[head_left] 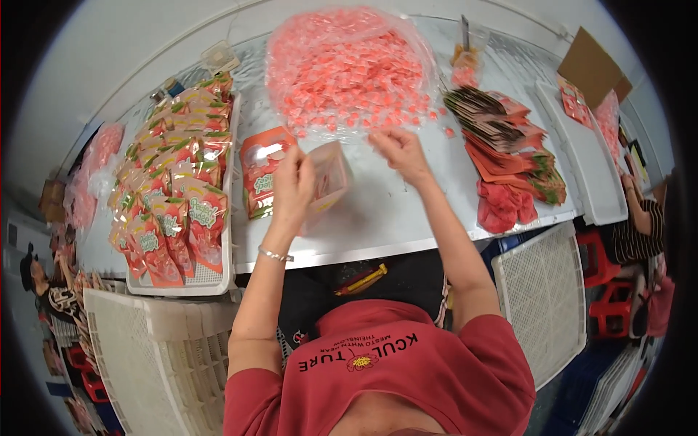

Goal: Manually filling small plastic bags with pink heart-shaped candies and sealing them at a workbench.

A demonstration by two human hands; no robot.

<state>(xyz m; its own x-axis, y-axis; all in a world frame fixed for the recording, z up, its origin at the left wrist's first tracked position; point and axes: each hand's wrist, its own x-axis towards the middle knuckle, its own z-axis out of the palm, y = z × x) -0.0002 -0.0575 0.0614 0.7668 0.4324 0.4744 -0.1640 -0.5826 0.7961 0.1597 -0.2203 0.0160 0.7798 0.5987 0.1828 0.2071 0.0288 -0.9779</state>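
- L hand point(293, 183) is gripping a clear pouch point(325, 183) w/ pink contents, fingers closed on its left edge, holding it tilted just above the table point(392, 211).
- R hand point(401, 151) is reaching fwd to the near edge of the candy pile point(349, 69); fingers curled downward at the loose pieces – can't tell if it's pinching one.
- Hands are sitting apart, pouch between them, closer to L.
- Candy pile: small pink wrapped sweets, lying on a clear plastic sheet at the table's far-centre; a few strays are lying beside the sheet on the R.
- Printed orange pouch point(263, 171) is lying flat just left of the L hand, beside the white tray point(218, 280).
- That tray is holding rows of filled pouches point(174, 196), overlapping, on the person's L.
- Stack of empty flat pouches point(505, 142) is fanned out to the R of the R hand, well apart from it.
- Second white tray point(589, 171) is sitting further R at the table end.
- White mesh crates point(545, 291) are standing below the table edge on the R.
- Another person's arm point(640, 211) is showing at far R.
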